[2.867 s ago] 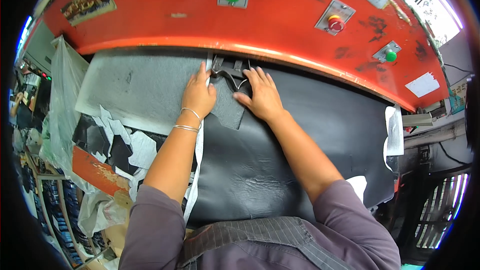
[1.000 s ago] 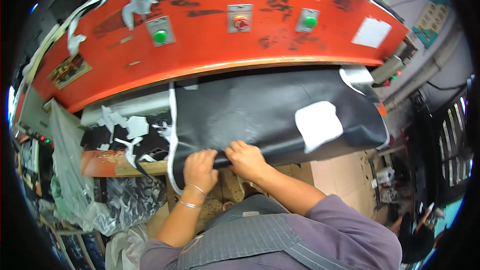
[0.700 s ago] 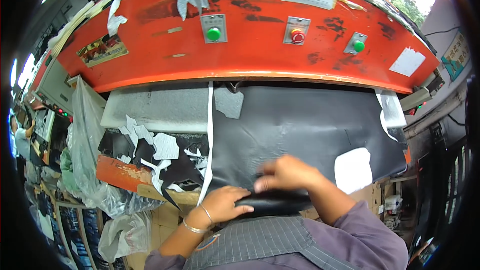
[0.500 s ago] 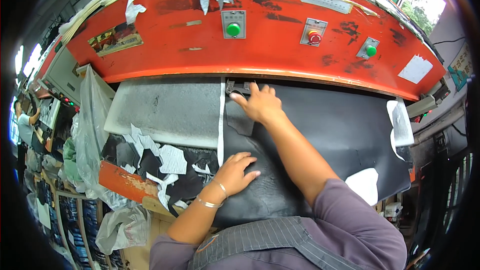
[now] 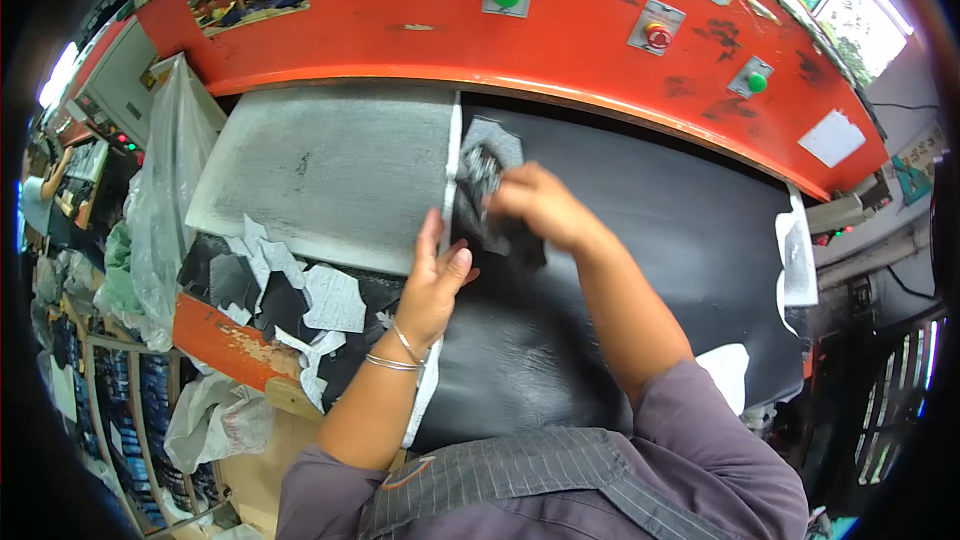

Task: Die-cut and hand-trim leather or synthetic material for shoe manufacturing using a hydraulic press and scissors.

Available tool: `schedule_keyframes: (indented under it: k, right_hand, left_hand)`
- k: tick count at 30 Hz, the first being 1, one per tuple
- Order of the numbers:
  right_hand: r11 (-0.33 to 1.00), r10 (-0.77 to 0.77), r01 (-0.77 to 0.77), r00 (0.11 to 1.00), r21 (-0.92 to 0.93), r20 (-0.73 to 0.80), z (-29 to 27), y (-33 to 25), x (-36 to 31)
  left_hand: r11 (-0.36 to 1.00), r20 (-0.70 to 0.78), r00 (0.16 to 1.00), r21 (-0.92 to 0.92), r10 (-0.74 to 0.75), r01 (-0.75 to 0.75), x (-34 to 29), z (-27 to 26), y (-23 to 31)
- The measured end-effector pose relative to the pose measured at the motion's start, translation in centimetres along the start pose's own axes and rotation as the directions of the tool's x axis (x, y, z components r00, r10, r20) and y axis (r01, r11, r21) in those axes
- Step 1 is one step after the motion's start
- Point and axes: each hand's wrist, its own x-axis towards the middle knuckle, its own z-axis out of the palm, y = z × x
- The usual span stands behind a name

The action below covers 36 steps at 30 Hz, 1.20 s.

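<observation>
A wide black sheet [image 5: 660, 230], leather-like with a white underside showing at its edges, lies over the board of a red press. My right hand [image 5: 545, 205] is closed on a dark cutting die [image 5: 485, 175], smeared by motion, with shiny streaks along it. Behind the die a grey patch [image 5: 495, 140] shows at the sheet's far left corner. My left hand [image 5: 435, 280] hangs over the sheet's left edge, thumb apart from the stretched fingers, and holds nothing. A bracelet and bangles circle that wrist.
A pale grey cutting board [image 5: 320, 170] lies left of the sheet. Black and white scraps [image 5: 310, 300] are heaped in front of it. Beyond rises the red press beam [image 5: 400, 30] with green buttons and a red one. A clear plastic bag [image 5: 170, 200] hangs at the left.
My right hand has drawn the die nearer from beneath the beam's edge. My left hand has lifted off the sheet and moved forward to its left edge. The head view has shifted.
</observation>
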Motion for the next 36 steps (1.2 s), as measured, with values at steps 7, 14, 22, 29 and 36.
schedule_keyframes:
  k: [7, 14, 22, 29, 36]
  right_hand:
    - [0.983, -0.159, 0.166, 0.983, -0.082, 0.088, 2.4, 3.0, -9.1]
    - [-0.12, -0.272, 0.559, 0.776, -0.82, 0.569, -7.0, 2.0, -7.0]
    - [-0.179, -0.262, 0.554, 0.77, -0.813, 0.582, -7.6, 6.1, -5.1]
    - [0.669, -0.325, -0.048, 0.878, -0.741, -0.35, -4.2, 14.1, -6.0]
    - [0.614, -0.492, 0.042, 0.801, -0.789, -0.341, -3.6, 13.0, -5.5]
  left_hand:
    - [0.948, 0.064, 0.983, 0.283, -0.172, 0.148, -3.0, -0.6, 0.7]
    - [-0.037, -0.055, 0.943, 0.997, 0.328, 0.071, -1.9, -7.9, 5.8]
    - [0.44, 0.204, 0.962, 0.858, 0.184, -0.266, 4.8, 1.3, -2.2]
    - [0.303, 0.244, 0.935, 0.899, 0.256, -0.317, 6.8, 4.5, -6.0]
    - [0.259, 0.274, 0.938, 0.91, 0.214, -0.325, 7.2, 4.6, -5.3]
